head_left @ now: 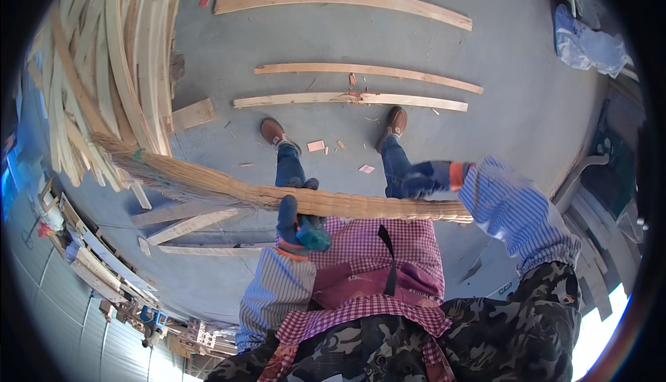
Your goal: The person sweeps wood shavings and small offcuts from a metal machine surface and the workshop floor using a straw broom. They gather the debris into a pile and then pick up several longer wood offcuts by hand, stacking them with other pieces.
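Lying at far left, a pile of long pale planks (142,56) on the grey floor (506,132); next, a straw broom (260,195), bristles fanned out toward the planks, bound handle running rightward across the front of the wearer's body. Left hand (288,224), dark glove with orange cuff: wrapped around the broom near its middle, digits showing above and below the handle; just beside, a pink checked apron (416,243). Right hand (428,178), similarly gloved, blurred: at the upper edge of the handle's right part, whether gripping it cannot be told.
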`<state>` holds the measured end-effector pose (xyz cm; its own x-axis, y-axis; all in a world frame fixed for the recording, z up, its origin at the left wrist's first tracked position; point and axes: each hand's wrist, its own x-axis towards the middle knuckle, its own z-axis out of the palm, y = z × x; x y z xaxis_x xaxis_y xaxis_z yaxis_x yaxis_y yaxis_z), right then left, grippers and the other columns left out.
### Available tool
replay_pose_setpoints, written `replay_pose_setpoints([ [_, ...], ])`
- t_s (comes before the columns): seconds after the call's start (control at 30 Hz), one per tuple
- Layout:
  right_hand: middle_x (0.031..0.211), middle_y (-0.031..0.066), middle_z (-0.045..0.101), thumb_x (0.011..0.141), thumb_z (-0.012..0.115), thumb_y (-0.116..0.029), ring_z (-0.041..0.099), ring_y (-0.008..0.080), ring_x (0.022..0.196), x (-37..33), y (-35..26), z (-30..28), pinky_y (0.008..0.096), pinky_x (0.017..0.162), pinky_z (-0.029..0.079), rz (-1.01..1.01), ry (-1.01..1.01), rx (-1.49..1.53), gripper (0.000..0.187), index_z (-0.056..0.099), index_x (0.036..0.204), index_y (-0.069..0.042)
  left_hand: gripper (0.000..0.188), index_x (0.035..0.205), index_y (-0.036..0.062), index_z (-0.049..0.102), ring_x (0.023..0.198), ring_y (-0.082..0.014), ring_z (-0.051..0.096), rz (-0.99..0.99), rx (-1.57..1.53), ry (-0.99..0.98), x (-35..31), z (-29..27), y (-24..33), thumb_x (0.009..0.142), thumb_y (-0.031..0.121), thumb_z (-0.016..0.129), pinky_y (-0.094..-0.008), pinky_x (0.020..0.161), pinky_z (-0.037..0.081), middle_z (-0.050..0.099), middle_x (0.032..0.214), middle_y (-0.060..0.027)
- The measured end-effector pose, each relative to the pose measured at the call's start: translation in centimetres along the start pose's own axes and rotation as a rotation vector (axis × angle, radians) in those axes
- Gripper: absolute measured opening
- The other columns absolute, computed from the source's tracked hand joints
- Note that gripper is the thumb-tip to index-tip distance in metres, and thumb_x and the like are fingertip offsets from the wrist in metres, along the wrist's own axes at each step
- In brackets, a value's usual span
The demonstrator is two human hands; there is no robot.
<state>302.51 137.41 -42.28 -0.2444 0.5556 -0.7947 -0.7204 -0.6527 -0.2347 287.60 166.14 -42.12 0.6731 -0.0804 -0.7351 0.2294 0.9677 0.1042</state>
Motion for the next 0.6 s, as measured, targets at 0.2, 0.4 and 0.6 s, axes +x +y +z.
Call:
replay_pose_setpoints([
  [0.2,0.106,0.0082,0.057,0.074,0.057,-0.037,0.055,0.0275,0.098,11.3,3.9,-16.7,0.0405,0.081,0.044,0.562,0.716,-1.036,0.047,0.05,0.116,-0.016,0.05,0.121,0.0069,0.037,0.104,-0.026,0.05,-0.072,0.024,0.248,9.4,-0.5,-10.7,0.078,0.02,0.059,-0.042,0.081,0.048,0.05,0.112,-0.0163],
  [0.4,0.115,0.0096,0.049,0.068,0.064,-0.029,0.048,0.0264,0.108,26.6,10.2,-21.7,0.0401,0.085,0.042,0.38,0.76,-1.061,0.058,0.042,0.12,-0.019,0.047,0.122,0.0043,0.036,0.104,-0.029,0.05,-0.124,-0.191,0.006,16.6,-5.3,-11.4,0.08,0.01,0.055,-0.0465,0.086,0.046,0.047,0.115,-0.0193],
  [0.6,0.095,0.0025,0.053,0.079,0.047,-0.021,0.05,0.022,0.098,34.7,15.7,-24.2,0.0383,0.079,0.043,0.242,1.1,-1.262,0.029,0.049,0.108,-0.021,0.038,0.109,0.0095,0.045,0.096,-0.0223,0.053,-0.18,0.206,0.573,20.3,-6.0,-10.2,0.076,0.013,0.063,-0.0401,0.08,0.05,0.052,0.105,-0.0123],
])
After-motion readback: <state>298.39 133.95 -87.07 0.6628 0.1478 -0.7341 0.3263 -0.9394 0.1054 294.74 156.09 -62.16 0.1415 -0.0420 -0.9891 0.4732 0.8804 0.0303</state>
